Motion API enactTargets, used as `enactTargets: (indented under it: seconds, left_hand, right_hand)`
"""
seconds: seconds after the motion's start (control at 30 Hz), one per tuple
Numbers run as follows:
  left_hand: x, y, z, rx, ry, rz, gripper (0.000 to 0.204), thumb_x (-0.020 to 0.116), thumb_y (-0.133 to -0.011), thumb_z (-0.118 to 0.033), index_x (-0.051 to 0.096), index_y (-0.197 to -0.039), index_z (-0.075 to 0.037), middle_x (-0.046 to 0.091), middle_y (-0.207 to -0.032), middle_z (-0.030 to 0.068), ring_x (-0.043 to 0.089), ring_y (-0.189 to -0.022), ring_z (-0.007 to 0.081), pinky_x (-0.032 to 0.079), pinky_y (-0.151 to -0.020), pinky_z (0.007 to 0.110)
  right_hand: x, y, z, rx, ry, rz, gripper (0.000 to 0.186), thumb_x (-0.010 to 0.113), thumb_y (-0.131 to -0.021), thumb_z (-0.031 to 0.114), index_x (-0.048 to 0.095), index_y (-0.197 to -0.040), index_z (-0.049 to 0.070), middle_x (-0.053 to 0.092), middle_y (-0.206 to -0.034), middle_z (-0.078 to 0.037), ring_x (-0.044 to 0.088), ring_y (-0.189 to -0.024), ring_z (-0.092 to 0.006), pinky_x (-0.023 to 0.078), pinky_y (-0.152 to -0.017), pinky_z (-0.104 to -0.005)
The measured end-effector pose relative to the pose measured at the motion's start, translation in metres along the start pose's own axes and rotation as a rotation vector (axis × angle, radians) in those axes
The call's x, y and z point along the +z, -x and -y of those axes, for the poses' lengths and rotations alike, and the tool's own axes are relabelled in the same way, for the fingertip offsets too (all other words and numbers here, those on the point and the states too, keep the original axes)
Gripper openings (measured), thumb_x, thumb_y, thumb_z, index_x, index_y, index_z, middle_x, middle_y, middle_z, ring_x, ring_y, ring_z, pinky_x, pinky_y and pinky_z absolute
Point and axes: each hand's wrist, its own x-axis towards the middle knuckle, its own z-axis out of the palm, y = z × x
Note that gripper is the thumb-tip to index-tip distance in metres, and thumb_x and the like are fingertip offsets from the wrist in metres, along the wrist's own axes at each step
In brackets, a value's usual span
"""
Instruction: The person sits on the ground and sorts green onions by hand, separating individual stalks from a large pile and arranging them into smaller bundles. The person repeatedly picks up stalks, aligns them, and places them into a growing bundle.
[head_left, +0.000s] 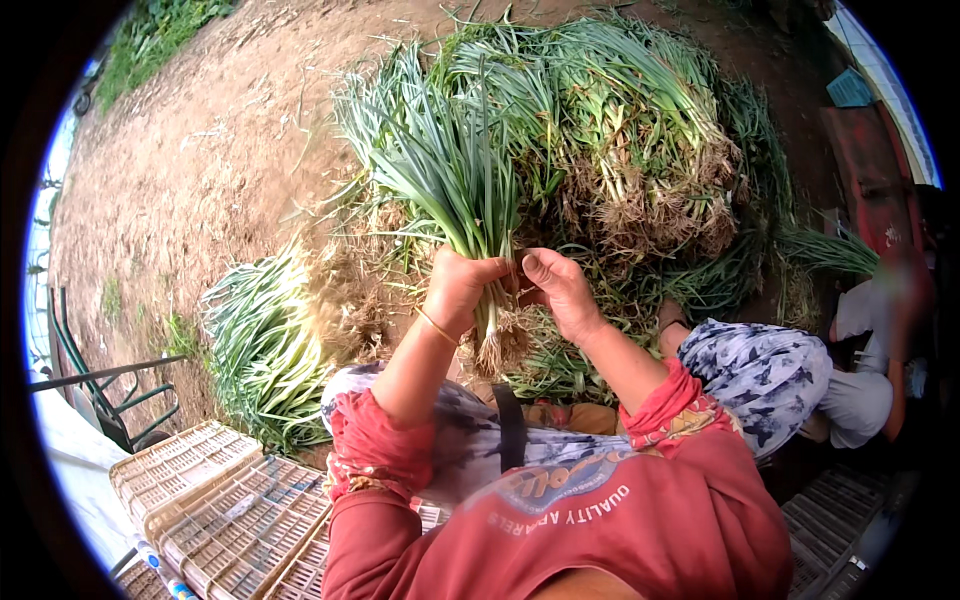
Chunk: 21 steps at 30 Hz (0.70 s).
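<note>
My left hand (pixel 462 283) is wrapped round the lower stalks of a bunch of green onions (pixel 455 195). The long green leaves fan upward and away from me, and pale stems with brown roots hang below the fist. Close against the bunch's right side is my right hand (pixel 562 292), its thumb and fingers drawn together at the stalks. Whatever lies between those fingertips is too small to make out. Beyond my hands, a large heap of green onions (pixel 640 120) covers the ground, with tangled, soil-brown roots toward me.
To the left lies a pile of green onions with pale stems (pixel 275 340). Woven crates (pixel 215 490) stand at lower left, near a green metal frame (pixel 120 400). At right, another person (pixel 880 340) sits near green leaves (pixel 835 250). Bare soil (pixel 215 150) stretches across the far left.
</note>
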Motion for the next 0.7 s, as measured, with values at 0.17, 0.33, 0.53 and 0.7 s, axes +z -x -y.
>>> enactTargets:
  seconds: [0.17, 0.33, 0.53, 0.7]
  left_hand:
    - [0.007, 0.002, 0.0, 0.112, -0.107, 0.002, 0.019, 0.06, -0.069, 0.007, 0.058, -0.087, 0.002, 0.061, -0.071, 0.0073, 0.058, -0.058, 0.0142, 0.049, -0.051, 0.026]
    - [-0.009, -0.002, -0.011, -0.01, 0.017, -0.01, 0.017, 0.062, -0.069, 0.006, 0.058, -0.086, 0.003, 0.06, -0.071, 0.009, 0.057, -0.057, 0.0176, 0.048, -0.053, 0.027]
    - [-0.016, -0.004, -0.013, -0.065, 0.2, 0.016, 0.016, 0.062, -0.072, 0.005, 0.057, -0.087, 0.002, 0.061, -0.073, 0.0101, 0.059, -0.057, 0.0164, 0.053, -0.055, 0.03]
    - [-0.009, -0.008, -0.006, -0.031, 0.174, 0.06, 0.02, 0.061, -0.072, 0.007, 0.057, -0.091, 0.003, 0.062, -0.075, 0.0107, 0.059, -0.06, 0.0161, 0.052, -0.056, 0.029]
  right_hand:
    - [0.002, -0.021, 0.009, -0.11, 0.069, -0.08, 0.015, 0.06, -0.084, 0.013, 0.058, -0.092, 0.0, 0.06, -0.08, -0.002, 0.054, -0.067, -0.0082, 0.044, -0.059, -0.0213]
    - [-0.007, -0.003, 0.012, -0.069, -0.301, -0.063, 0.005, 0.058, -0.085, 0.01, 0.057, -0.087, 0.004, 0.06, -0.08, -0.003, 0.057, -0.07, -0.0122, 0.049, -0.063, -0.0266]
    - [-0.082, 0.002, 0.023, -0.189, -0.51, -0.381, 0.007, 0.054, -0.087, 0.012, 0.056, -0.089, 0.005, 0.062, -0.081, -0.007, 0.06, -0.071, -0.0159, 0.052, -0.063, -0.0289]
    - [-0.01, 0.006, 0.023, 0.138, 0.033, 0.053, 0.028, 0.071, -0.076, 0.027, 0.062, -0.085, 0.002, 0.062, -0.078, -0.003, 0.053, -0.068, -0.0087, 0.042, -0.066, -0.02]
